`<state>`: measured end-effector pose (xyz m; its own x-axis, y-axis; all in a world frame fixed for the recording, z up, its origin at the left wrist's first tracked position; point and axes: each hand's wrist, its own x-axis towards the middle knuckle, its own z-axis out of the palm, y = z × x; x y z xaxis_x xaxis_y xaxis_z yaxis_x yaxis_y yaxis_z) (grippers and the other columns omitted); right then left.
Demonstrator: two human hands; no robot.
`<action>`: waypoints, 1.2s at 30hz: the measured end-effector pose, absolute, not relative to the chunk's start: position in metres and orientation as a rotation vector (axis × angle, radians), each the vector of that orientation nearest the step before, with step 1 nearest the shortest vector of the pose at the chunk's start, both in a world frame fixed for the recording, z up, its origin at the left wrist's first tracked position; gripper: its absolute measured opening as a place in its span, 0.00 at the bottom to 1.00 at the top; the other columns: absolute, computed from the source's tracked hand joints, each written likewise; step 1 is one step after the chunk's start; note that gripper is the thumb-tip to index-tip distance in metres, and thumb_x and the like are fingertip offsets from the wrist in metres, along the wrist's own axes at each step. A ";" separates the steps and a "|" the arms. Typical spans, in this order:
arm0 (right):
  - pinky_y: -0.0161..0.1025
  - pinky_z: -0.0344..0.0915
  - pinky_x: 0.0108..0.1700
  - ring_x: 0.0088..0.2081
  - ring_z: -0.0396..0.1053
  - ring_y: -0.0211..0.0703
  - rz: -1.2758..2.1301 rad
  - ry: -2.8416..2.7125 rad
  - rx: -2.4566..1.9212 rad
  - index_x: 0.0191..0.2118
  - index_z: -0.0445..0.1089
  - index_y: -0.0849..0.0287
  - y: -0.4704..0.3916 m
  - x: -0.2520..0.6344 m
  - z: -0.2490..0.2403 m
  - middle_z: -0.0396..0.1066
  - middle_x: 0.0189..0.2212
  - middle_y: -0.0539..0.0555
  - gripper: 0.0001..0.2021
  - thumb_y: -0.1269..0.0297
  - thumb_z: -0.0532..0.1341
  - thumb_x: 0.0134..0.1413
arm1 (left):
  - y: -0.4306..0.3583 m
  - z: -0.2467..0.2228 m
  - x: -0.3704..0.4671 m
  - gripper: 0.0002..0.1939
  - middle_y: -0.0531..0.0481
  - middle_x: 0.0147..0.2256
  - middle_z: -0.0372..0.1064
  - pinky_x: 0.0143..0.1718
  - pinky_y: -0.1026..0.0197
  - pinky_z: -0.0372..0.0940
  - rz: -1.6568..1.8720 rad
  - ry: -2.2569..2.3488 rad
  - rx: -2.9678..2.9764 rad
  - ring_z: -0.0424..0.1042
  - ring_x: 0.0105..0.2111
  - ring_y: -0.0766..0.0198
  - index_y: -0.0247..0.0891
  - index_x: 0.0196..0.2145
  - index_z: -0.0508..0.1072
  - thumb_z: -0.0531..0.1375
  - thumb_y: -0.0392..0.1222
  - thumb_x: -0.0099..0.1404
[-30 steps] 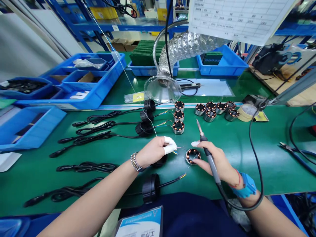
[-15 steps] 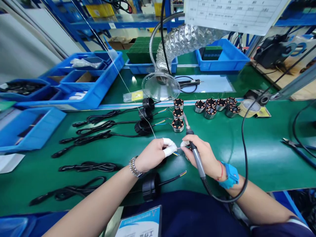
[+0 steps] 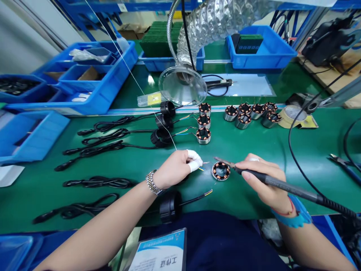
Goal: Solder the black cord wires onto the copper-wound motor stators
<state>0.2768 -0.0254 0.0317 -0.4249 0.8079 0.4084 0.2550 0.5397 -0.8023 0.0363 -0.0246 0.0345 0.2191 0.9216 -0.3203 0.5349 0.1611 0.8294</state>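
My left hand (image 3: 180, 167), with white finger covers on thumb and forefinger, is closed in a pinch on the wires (image 3: 202, 169) of a black cable. Thin solder wire (image 3: 174, 143) runs down from above into the same hand. My right hand (image 3: 266, 180) grips a soldering iron (image 3: 293, 191) like a pen, its tip pointing left, just above a ring-shaped copper-wound stator (image 3: 214, 174) on the bench. A fine lead from the stator reaches toward the left fingertips; whether it touches the cable wires is unclear. Below lies another cable with a black round cap (image 3: 170, 207).
Three stators (image 3: 203, 136) stand wired to capped black cables (image 3: 161, 138) at the back. More stators (image 3: 243, 120) cluster right of them, beside a tape roll (image 3: 293, 113). A clear extraction hood (image 3: 182, 88) hangs above. Pliers (image 3: 344, 163) lie far right; blue bins (image 3: 262, 60) line the back.
My right hand has drawn back to the right. The soldering iron has swung from pointing away to pointing left, uncovering the stator. My left hand keeps its pinch.
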 end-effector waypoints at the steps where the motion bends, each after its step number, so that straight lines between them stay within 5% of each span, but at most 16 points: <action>1: 0.38 0.61 0.28 0.27 0.63 0.38 0.878 -1.933 -0.864 0.38 0.70 0.56 -0.025 0.277 0.030 0.69 0.26 0.51 0.10 0.72 0.57 0.49 | -0.024 0.035 0.036 0.10 0.50 0.26 0.68 0.30 0.64 0.59 0.487 1.445 1.501 0.65 0.28 0.65 0.34 0.24 0.70 0.55 0.43 0.55; 36: 0.37 0.62 0.31 0.28 0.64 0.37 1.047 -1.888 -0.890 0.36 0.71 0.56 -0.024 0.270 0.029 0.71 0.27 0.50 0.08 0.72 0.58 0.50 | -0.023 0.034 0.037 0.09 0.53 0.23 0.63 0.26 0.67 0.55 0.471 1.439 1.508 0.60 0.24 0.69 0.34 0.23 0.68 0.55 0.41 0.55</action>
